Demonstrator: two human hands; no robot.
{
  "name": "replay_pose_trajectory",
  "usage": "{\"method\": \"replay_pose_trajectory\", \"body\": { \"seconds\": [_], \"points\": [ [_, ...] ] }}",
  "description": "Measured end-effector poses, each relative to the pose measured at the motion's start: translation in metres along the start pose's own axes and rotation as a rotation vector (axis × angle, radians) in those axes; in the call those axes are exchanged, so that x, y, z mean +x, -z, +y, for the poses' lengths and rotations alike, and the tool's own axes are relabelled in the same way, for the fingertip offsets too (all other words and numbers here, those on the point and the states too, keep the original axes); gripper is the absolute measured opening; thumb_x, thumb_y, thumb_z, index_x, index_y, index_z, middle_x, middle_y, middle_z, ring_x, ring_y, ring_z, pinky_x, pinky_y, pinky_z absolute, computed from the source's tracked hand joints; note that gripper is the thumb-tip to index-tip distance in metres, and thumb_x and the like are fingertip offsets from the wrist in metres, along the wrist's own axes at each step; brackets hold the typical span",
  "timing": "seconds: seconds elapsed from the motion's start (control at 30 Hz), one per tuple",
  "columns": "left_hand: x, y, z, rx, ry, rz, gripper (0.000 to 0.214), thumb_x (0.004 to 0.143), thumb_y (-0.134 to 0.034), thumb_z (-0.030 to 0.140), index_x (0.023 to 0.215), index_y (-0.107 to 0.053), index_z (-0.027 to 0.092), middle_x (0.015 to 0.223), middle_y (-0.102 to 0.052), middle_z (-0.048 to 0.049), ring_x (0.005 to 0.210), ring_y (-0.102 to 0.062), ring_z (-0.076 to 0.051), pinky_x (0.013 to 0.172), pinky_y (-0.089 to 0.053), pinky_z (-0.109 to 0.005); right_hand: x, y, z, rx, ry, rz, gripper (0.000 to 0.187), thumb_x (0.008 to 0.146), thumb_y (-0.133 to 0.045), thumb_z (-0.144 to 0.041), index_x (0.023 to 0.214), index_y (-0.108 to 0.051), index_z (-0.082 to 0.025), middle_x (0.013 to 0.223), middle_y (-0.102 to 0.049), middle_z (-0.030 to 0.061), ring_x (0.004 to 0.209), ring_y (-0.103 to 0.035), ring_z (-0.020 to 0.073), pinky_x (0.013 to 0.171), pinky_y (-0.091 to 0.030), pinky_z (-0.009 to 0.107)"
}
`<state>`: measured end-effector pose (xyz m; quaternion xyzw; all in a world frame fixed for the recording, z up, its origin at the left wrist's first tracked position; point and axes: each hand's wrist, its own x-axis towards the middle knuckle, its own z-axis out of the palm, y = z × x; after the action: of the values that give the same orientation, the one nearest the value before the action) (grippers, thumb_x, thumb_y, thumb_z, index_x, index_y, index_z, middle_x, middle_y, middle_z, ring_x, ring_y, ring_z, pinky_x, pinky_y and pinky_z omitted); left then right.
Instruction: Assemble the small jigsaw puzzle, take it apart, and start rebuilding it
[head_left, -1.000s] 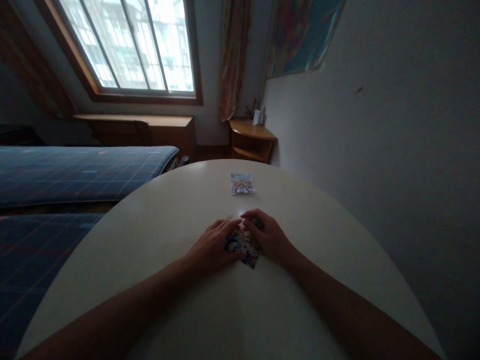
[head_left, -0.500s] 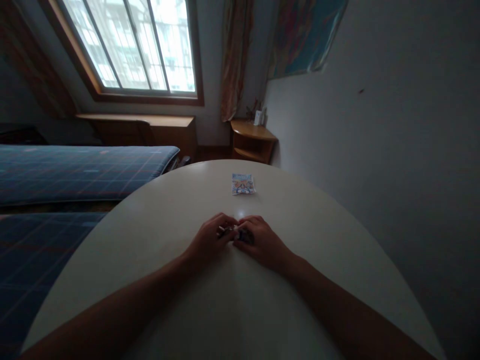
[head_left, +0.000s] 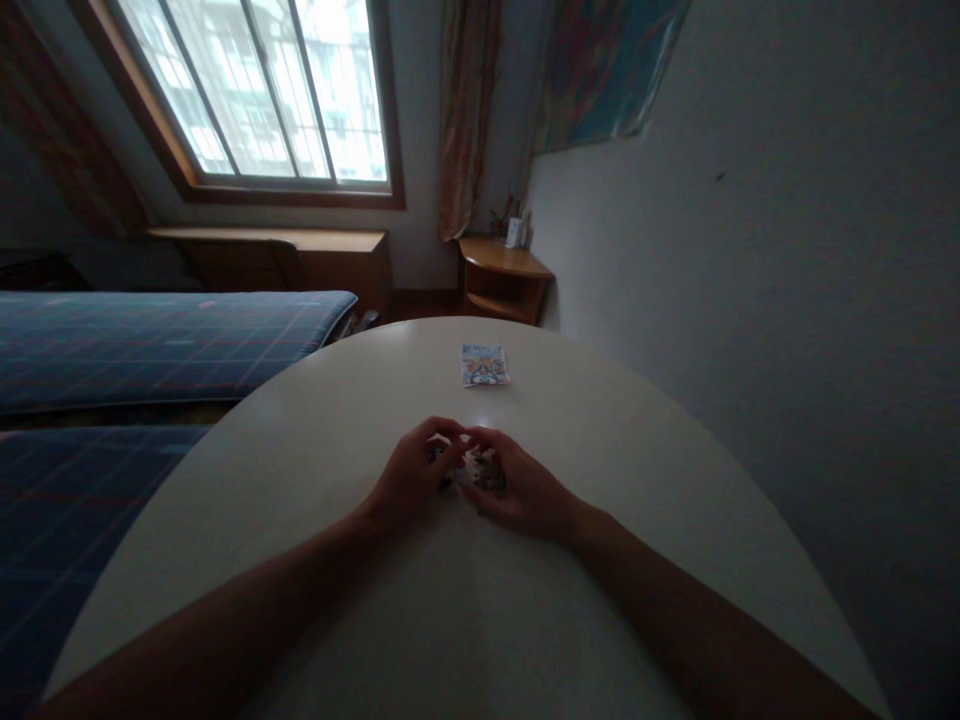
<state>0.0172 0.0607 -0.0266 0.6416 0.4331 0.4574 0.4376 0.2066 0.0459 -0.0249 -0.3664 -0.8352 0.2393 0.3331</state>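
Observation:
My left hand (head_left: 421, 462) and my right hand (head_left: 517, 485) meet over the white table, fingers curled inward and fingertips touching at the far side. Between them is a bunch of small, flat pieces (head_left: 484, 470), white and dark patterned, that look like jigsaw puzzle pieces. My right hand cups most of the visible ones, while a few dark bits show under the curled fingers of my left. Fingers cover the rest of the bunch. Beyond both hands a small square picture card (head_left: 484, 366), blue, white and orange, lies flat on the table.
The round white table (head_left: 615, 420) curves away on both sides. To the left are blue plaid mattresses (head_left: 165, 345). A wooden desk (head_left: 337, 240) stands under the window, a corner shelf (head_left: 502, 258) behind the table, and a grey wall (head_left: 750, 300) at the right.
My hands have shifted slightly and opened a little around the pieces, so more of them show in front of my right palm. The picture card has stayed in place on the table.

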Motion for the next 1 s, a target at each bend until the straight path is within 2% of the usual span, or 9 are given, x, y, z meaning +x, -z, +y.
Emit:
{"method": "replay_pose_trajectory", "body": {
  "seconds": [0.17,0.27,0.43,0.5,0.63,0.73,0.8,0.9,1.0],
  "points": [
    [-0.001,-0.001,0.0,0.052,-0.073,-0.025,0.021,0.083,-0.064,0.038,0.092,-0.064,0.018,0.084,-0.071,-0.0039,0.076,-0.067,-0.018,0.072,-0.053,-0.029,0.001,-0.002,-0.002,-0.224,0.045,-0.09,0.077,0.073,-0.077,-0.051,0.135,-0.047,-0.018,0.132,-0.058,0.017,0.123,-0.052,0.0314,0.107,-0.039,0.051],
    [0.0,0.0,-0.002,0.111,-0.099,0.041,0.02,0.085,-0.06,0.038,0.09,-0.064,0.019,0.082,-0.07,-0.003,0.077,-0.065,-0.018,0.076,-0.052,-0.031,0.001,-0.003,-0.002,-0.289,0.044,-0.106,0.083,0.072,-0.075,-0.058,0.137,-0.048,-0.016,0.14,-0.054,0.0183,0.133,-0.045,0.0333,0.113,-0.033,0.052],
    [0.003,0.003,-0.008,-0.055,-0.094,0.157,0.032,0.093,-0.044,0.044,0.105,-0.061,0.019,0.106,-0.069,-0.0083,0.106,-0.061,-0.024,0.098,-0.043,-0.039,0.001,-0.002,-0.001,-0.242,0.031,-0.089,0.042,0.089,-0.062,-0.038,0.126,-0.059,-0.018,0.13,-0.062,0.0133,0.125,-0.052,0.0251,0.109,-0.04,0.043],
    [0.004,0.002,-0.01,-0.251,-0.057,0.097,0.04,0.094,-0.041,0.049,0.113,-0.059,0.019,0.115,-0.067,-0.0101,0.117,-0.057,-0.026,0.106,-0.037,-0.042,0.0,-0.001,-0.003,-0.222,0.051,-0.104,0.046,0.089,-0.062,-0.035,0.132,-0.056,-0.018,0.132,-0.06,0.0128,0.125,-0.052,0.024,0.108,-0.041,0.041],
    [0.006,-0.004,-0.005,-0.522,0.07,0.02,0.045,0.089,-0.044,0.051,0.12,-0.057,0.019,0.124,-0.065,-0.0105,0.127,-0.052,-0.027,0.112,-0.03,-0.044,0.002,-0.003,-0.007,-0.265,0.118,-0.154,0.071,0.076,-0.074,-0.054,0.136,-0.054,-0.021,0.142,-0.054,0.0135,0.133,-0.045,0.0314,0.111,-0.035,0.05],
    [0.01,-0.003,0.001,-0.577,0.054,0.016,0.047,0.087,-0.041,0.048,0.121,-0.055,0.018,0.124,-0.065,-0.0126,0.126,-0.053,-0.028,0.109,-0.034,-0.046,0.006,-0.006,-0.008,-0.239,0.104,-0.121,0.039,0.085,-0.069,-0.045,0.117,-0.067,-0.023,0.126,-0.065,0.0099,0.123,-0.055,0.0266,0.106,-0.041,0.045],
    [0.01,0.001,0.002,-0.408,-0.071,0.064,0.042,0.088,-0.041,0.043,0.118,-0.055,0.017,0.124,-0.064,-0.0128,0.124,-0.055,-0.027,0.108,-0.037,-0.045,0.007,-0.005,-0.006,-0.191,0.062,-0.075,0.021,0.089,-0.064,-0.032,0.107,-0.069,-0.022,0.112,-0.07,0.0086,0.111,-0.06,0.0228,0.099,-0.046,0.041],
    [0.004,0.007,0.001,0.088,-0.205,0.093,0.036,0.086,-0.047,0.028,0.12,-0.054,0.017,0.125,-0.062,-0.0126,0.123,-0.055,-0.026,0.108,-0.038,-0.045,0.008,-0.001,-0.001,-0.104,-0.033,-0.004,0.017,0.092,-0.058,-0.022,0.104,-0.069,-0.021,0.102,-0.072,0.0076,0.101,-0.064,0.0216,0.093,-0.05,0.039],
    [-0.006,0.008,-0.002,0.467,-0.213,-0.069,0.059,0.08,-0.057,0.024,0.137,-0.045,0.016,0.142,-0.051,-0.0161,0.135,-0.044,-0.031,0.112,-0.033,-0.051,0.007,0.003,0.005,0.013,-0.152,0.09,0.021,0.093,-0.052,-0.021,0.11,-0.066,-0.023,0.104,-0.071,0.0061,0.095,-0.066,0.0199,0.088,-0.052,0.037]
  ]
}}
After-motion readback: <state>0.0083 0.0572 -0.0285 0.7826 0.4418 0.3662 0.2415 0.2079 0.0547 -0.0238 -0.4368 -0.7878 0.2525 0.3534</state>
